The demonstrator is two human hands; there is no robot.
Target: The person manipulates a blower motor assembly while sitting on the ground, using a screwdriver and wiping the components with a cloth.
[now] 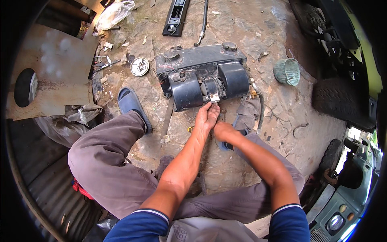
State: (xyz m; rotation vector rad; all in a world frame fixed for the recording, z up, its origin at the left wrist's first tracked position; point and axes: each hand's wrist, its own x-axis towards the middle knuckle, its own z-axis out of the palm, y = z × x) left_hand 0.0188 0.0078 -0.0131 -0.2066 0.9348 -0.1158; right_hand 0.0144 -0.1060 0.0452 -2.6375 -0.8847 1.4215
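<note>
A black twin-drum car blower unit [201, 58] lies on the ground before me. Between its two rounded housings sits a motor with a small silver metal bracket [214, 98] at the near side. My left hand [207, 115] is palm up, its curled fingertips meeting at the bracket's near edge; anything pinched there is too small to make out. Just below and to its right, my right hand [223, 131] is closed, back of the hand upward. Its fingers are partly behind my left wrist, and what they hold is hidden. Beside my left forearm lies a small yellow object [190, 129], partly covered.
A round tin of small parts [140, 66] lies left of the unit, a green mesh basket [287, 72] right. Beyond are a long black panel [176, 18] and a hose [204, 20]. A tyre [336, 99] stands right; a rusty sheet with a hole [52, 68] is left.
</note>
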